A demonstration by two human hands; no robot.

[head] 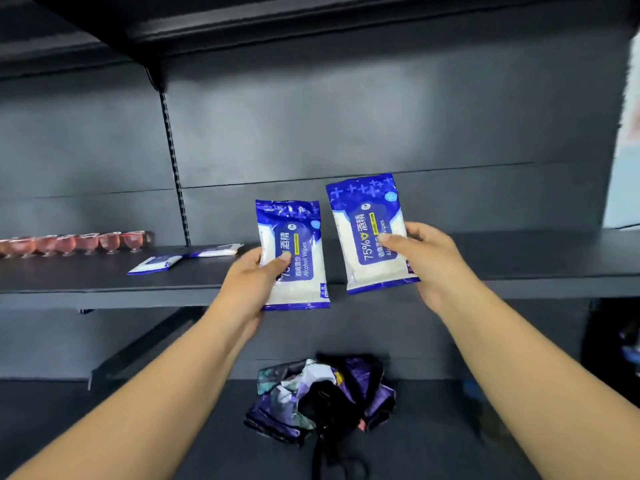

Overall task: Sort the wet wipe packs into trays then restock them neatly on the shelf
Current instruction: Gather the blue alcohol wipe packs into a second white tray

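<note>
A dark metal shelf [104, 282] spans the scene, its far left and right ends cut off by the frame, under a second shelf board above. On the lower shelf [138, 427] near the viewer lies a crumpled purple and black fabric bundle [311, 396]; what it is stays hard to make out. The left hand [247, 282] grasps the left wipe pack [294, 258] upright in front of the shelf edge, thumb on its face, fingers hidden behind. The right hand [429, 258] grasps the right wipe pack [372, 233] the same way, slightly higher, just beside the other. A row of red jelly cups [76, 242] stands far left, partly cut off. Two flat wipe packs [156, 265] lie on the shelf near them.
</note>
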